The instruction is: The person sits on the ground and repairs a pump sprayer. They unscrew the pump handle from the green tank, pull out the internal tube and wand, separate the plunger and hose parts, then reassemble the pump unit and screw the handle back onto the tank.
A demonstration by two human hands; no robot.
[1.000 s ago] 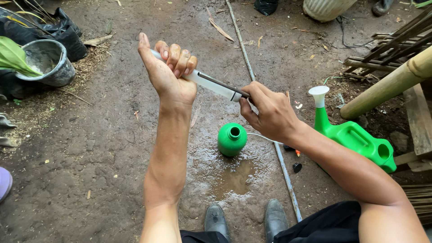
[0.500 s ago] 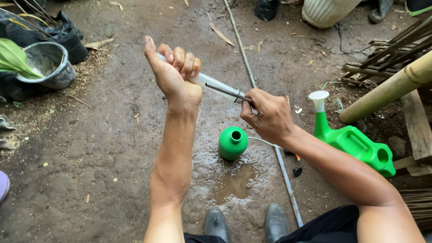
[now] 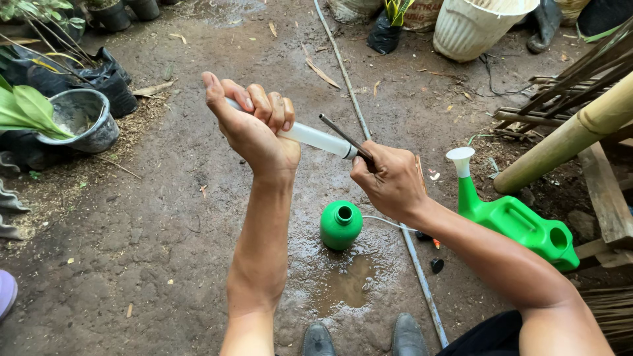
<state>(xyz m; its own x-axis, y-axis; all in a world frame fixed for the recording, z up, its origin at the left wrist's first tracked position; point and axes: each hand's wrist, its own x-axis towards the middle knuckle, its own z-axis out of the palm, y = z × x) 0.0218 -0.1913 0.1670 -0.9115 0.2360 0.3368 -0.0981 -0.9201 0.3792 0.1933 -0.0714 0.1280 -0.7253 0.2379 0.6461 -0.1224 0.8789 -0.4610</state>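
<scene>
My left hand (image 3: 254,132) is clenched round the white pump tube (image 3: 316,138); right hand (image 3: 389,181) fingers pinch the dark rod (image 3: 339,134), partly out. Green bottle (image 3: 341,224) sits open on wet ground, pump not refitted yet.

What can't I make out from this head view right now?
- Far end of the white tube: wrapped inside the left hand.
- Lower end of the dark rod: covered by the right hand, so the grip on it is unclear.
- Inside of the green bottle: opening too dark to tell.
- Thin white hose: passes behind the right forearm.
- Bamboo pole: cut off by the right edge.
</scene>
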